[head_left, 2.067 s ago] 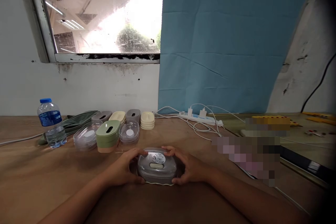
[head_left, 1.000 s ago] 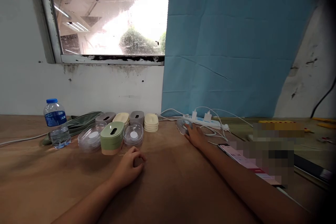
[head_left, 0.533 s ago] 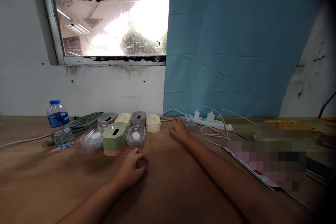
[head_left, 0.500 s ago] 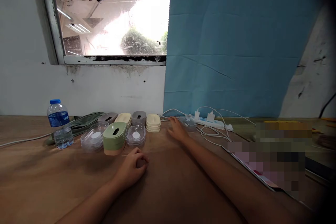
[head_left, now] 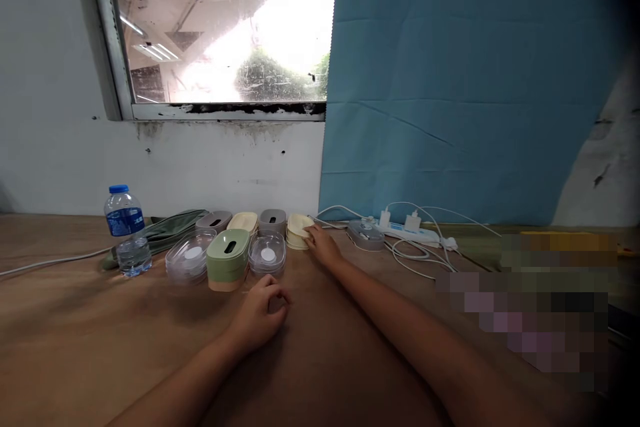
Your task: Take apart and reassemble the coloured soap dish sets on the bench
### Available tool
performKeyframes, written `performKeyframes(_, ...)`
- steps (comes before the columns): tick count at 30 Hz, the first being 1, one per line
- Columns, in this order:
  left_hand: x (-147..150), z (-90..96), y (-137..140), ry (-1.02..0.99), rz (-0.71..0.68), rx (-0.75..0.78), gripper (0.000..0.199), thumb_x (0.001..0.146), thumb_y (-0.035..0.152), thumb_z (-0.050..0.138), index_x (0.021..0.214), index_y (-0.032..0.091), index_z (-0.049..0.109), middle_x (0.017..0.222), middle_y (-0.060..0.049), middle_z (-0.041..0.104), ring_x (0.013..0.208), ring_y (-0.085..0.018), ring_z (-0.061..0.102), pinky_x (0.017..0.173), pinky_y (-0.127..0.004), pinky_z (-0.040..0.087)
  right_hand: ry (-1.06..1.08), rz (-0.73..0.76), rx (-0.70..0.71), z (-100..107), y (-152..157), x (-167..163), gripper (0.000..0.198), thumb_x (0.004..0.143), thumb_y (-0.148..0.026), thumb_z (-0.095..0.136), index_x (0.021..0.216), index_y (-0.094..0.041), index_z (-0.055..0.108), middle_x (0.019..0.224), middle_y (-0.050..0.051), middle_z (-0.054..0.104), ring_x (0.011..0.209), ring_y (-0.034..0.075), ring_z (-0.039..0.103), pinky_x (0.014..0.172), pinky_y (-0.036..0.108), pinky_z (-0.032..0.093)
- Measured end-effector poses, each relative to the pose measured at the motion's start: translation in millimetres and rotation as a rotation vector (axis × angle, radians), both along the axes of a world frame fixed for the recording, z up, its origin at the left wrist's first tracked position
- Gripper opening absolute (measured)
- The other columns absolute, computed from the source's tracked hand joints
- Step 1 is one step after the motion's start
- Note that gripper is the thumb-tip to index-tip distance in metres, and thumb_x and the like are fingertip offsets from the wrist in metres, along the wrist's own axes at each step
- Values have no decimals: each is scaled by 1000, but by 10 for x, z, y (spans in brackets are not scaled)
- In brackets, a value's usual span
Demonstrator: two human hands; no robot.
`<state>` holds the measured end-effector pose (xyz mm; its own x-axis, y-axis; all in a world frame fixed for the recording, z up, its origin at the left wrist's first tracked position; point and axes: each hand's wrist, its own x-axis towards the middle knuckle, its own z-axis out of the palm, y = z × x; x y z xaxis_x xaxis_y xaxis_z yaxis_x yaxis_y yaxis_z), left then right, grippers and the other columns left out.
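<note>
Fingers (head_left: pixel 310 233) of the right hand (head_left: pixel 323 249), in the head view, are resting slightly parted at the near right edge of the cream stack (head_left: pixel 296 232); whether they are gripping it, one cannot tell. The left hand (head_left: pixel 265 310) is lying loosely half curled, holding nothing visible, its fingers pointing toward a clear plastic stack (head_left: pixel 269 255) just beyond.

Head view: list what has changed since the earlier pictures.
The lidded gray box, first between the left hand and right hand, now stands farther back and right by the power strip, let go. The right hand has moved left to the cream stack, fingers at its edge. Bottle and green box stayed put.
</note>
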<state>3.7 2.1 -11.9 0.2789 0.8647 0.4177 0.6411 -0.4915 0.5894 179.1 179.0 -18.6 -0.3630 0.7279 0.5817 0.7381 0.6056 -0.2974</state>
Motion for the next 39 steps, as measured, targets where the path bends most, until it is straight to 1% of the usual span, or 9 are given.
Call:
performKeyframes(3,-24,19,2,21,16,75,16,69,10,47,75,18,60,83,-2,52,74,-13,51,66,-23,41,44,93,-19,-30,-305,223,24,83,-24,42,104,-14,51,101,10,54,83,17,55,75,30,46)
performKeyframes(6,-89,43,42,104,78,272,17,72,12,46,79,19,60,84,-3,54,77,-15,51,71,-27,41,34,207,-60,-70,-741,545,20,81,-29,48,96,-18,54,93,6,58,79,16,56,72,29,48)
performKeyframes(9,-192,27,147,232,177,478,25,74,10,42,90,19,59,95,-6,55,91,-20,49,82,-34,37,-11,396,-142,-58,-1143,878,21,83,-30,46,101,-20,53,101,7,57,92,18,55,81,31,45)
performKeyframes(13,-309,-19,277,423,212,540,45,67,1,39,107,18,53,112,-8,52,107,-23,43,92,-40,31,-145,490,-204,1,-1422,1148,23,85,-23,39,104,-22,52,114,8,54,105,18,50,89,33,41)
performKeyframes(20,-495,187,232,469,435,602,31,76,18,43,104,18,55,113,-9,53,110,-25,42,95,-42,27,-245,484,-166,28,-1421,1153,28,80,-11,38,100,-23,53,117,5,54,106,16,51,89,30,41)
performKeyframes(24,-726,196,306,479,556,524,40,71,32,50,105,11,56,109,-15,55,109,-30,44,93,-43,30,-282,480,-124,48,-1422,1149,36,79,-7,36,106,-24,52,115,4,56,104,15,52,89,30,41)
performKeyframes(30,-871,138,410,451,456,323,34,77,34,45,98,12,60,94,-9,63,89,-24,54,82,-37,40,-294,474,-94,58,-1428,1149,42,76,-5,37,112,-24,47,108,4,59,98,15,54,87,31,41)
performKeyframes(36,-681,268,259,307,480,687,33,78,34,48,105,17,57,98,-8,63,97,-25,50,91,-41,33,-227,430,-25,54,-1432,1125,44,75,-4,38,113,-24,46,113,5,54,106,17,48,91,34,39)
performKeyframes(39,-413,297,89,221,302,685,33,79,33,51,110,23,54,104,-5,61,101,-23,48,92,-41,32,-48,335,36,39,-1445,1122,48,76,-8,41,120,-26,38,118,6,49,109,19,46,93,38,37)
